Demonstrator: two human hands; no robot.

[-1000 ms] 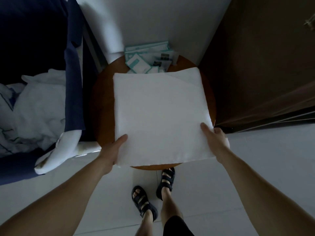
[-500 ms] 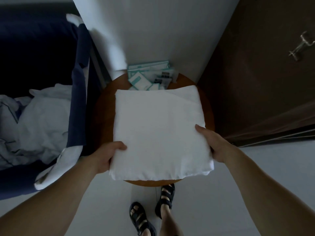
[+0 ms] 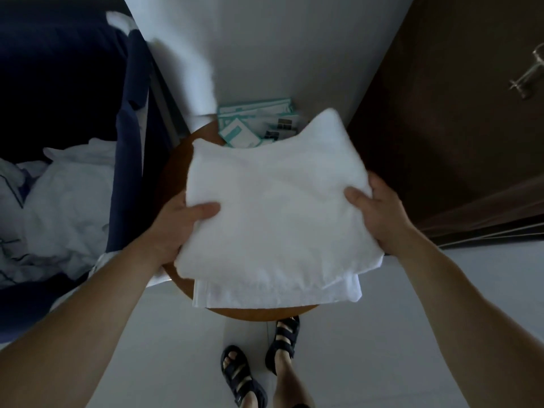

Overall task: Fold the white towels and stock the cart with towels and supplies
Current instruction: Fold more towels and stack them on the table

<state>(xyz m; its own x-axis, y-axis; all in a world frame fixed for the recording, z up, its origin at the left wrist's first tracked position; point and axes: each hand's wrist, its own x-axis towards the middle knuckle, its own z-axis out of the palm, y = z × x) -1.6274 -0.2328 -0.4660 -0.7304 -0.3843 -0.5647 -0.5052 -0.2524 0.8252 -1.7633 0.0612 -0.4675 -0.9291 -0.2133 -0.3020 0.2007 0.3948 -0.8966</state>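
Observation:
A folded white towel (image 3: 273,219) is lifted off the round wooden table (image 3: 173,172), sagging in the middle with its far right corner sticking up. My left hand (image 3: 179,225) grips its left edge, thumb on top. My right hand (image 3: 379,213) grips its right edge, thumb on top too. A lower folded layer (image 3: 276,293) hangs out below the near edge. Several teal-and-white supply packets (image 3: 253,125) lie at the table's back, partly hidden by the towel.
A navy laundry cart (image 3: 129,160) with crumpled white linen (image 3: 64,207) stands at the left. A white wall rises behind the table. A dark wooden door (image 3: 459,113) with a metal handle (image 3: 527,81) is at the right. My sandalled feet (image 3: 259,366) stand on pale floor.
Both hands slid further along the towel's sides, closed on it and raised it from the table. Its far corners bent upward and the lower layer slipped out below.

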